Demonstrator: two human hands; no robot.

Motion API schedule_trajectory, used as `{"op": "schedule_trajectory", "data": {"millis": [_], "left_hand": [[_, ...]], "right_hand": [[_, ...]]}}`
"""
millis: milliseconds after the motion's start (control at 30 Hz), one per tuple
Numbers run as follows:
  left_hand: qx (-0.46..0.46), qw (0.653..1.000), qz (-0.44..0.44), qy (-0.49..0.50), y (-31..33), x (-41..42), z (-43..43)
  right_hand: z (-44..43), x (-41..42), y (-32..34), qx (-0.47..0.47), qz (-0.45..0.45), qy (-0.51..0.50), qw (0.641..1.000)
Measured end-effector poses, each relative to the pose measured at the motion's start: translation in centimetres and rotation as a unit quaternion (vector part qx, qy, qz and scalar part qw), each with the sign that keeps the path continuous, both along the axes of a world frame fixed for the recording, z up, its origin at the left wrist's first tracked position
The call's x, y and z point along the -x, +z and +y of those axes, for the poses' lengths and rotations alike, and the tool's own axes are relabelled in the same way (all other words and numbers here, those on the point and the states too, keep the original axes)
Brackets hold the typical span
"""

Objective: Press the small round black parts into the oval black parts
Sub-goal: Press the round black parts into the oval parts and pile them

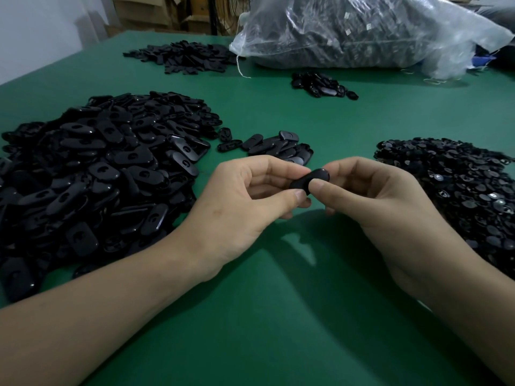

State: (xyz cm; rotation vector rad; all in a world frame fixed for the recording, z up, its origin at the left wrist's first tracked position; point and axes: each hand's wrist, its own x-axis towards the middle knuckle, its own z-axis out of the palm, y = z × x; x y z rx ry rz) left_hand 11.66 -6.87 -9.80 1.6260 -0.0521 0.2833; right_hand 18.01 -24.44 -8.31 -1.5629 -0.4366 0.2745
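One oval black part (308,180) is held above the green table (278,316) between both hands. My left hand (245,201) pinches its left end with thumb and fingers. My right hand (370,196) grips its right end, thumb pressed on the top face. A big heap of oval black parts (94,174) lies to the left. A spread of small round black parts (462,196) lies to the right. A small cluster of oval parts (276,147) sits just beyond my hands. Whether a round part sits in the held oval is hidden by my fingers.
Farther back lie a flat pile of black pieces (184,55) and a small heap of black parts (320,83). A large clear plastic bag (362,32) full of dark parts fills the back right. Cardboard boxes (145,12) stand behind the table.
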Motion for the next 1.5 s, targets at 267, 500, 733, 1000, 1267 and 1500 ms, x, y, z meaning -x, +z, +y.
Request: {"op": "schedule_trajectory", "data": {"millis": [267, 500, 733, 1000, 1267, 1500], "left_hand": [[-0.036, 0.999, -0.007, 0.031, 0.0, 0.1, -0.2], [-0.087, 0.995, -0.017, 0.047, 0.2, 0.3, -0.3], [-0.146, 0.982, -0.064, 0.097, 0.4, 0.6, -0.6], [-0.203, 0.963, -0.118, 0.133, 0.6, 0.9, -1.0], [-0.313, 0.911, -0.202, 0.177, 1.2, 1.4, -1.2], [-0.367, 0.879, -0.244, 0.180, 1.0, 1.5, -1.0]], "right_hand": [[0.2, 0.4, 0.3, -0.041, 0.016, 0.044, 0.998], [0.3, 0.3, 0.1, -0.036, 0.018, 0.046, 0.998], [0.3, 0.5, 0.1, -0.078, 0.076, 0.077, 0.991], [0.6, 0.5, 0.2, -0.134, 0.149, 0.095, 0.975], [0.6, 0.8, 0.5, -0.159, 0.188, 0.106, 0.963], [0.5, 0.9, 0.7, -0.165, 0.213, 0.115, 0.956]]}}
